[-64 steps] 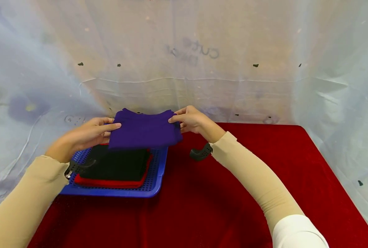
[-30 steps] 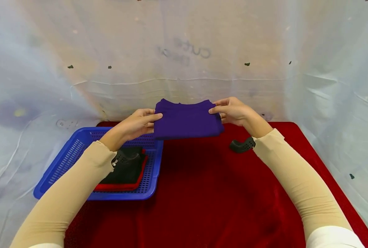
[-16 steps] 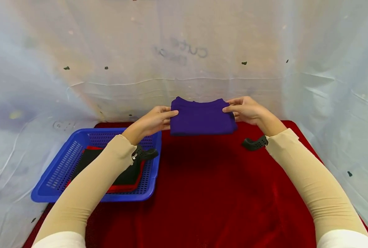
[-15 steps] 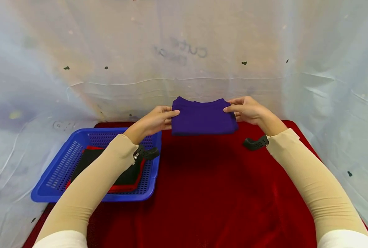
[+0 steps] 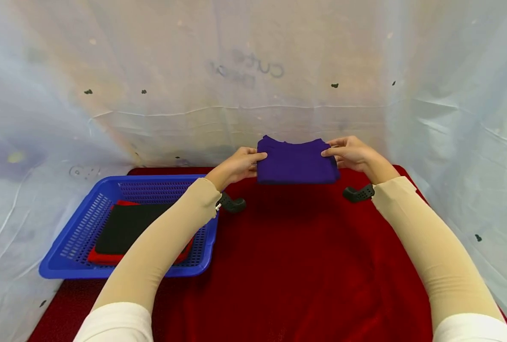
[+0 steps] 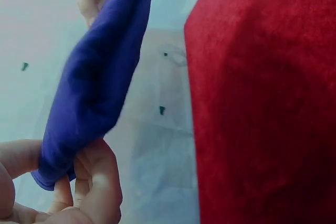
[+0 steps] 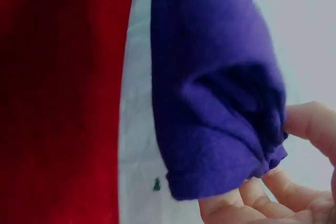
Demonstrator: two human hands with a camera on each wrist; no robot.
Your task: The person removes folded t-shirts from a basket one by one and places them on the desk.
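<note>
Now the folded purple cloth point(image 5: 297, 160) was held pinched at its ends by the left hand point(image 5: 235, 166) and right hand point(image 5: 352, 154), carried rightward from the blue basket point(image 5: 77, 228) over the red bench point(image 5: 296, 266).

- Both arms reach forward, sleeved in beige to the wrists (a black camera mount under each).
- Left hand point(image 5: 235, 166): thumb on top, fingers curled beneath, pinching.
- Right hand point(image 5: 352, 153): mirrored pinch, level with the left.
</note>
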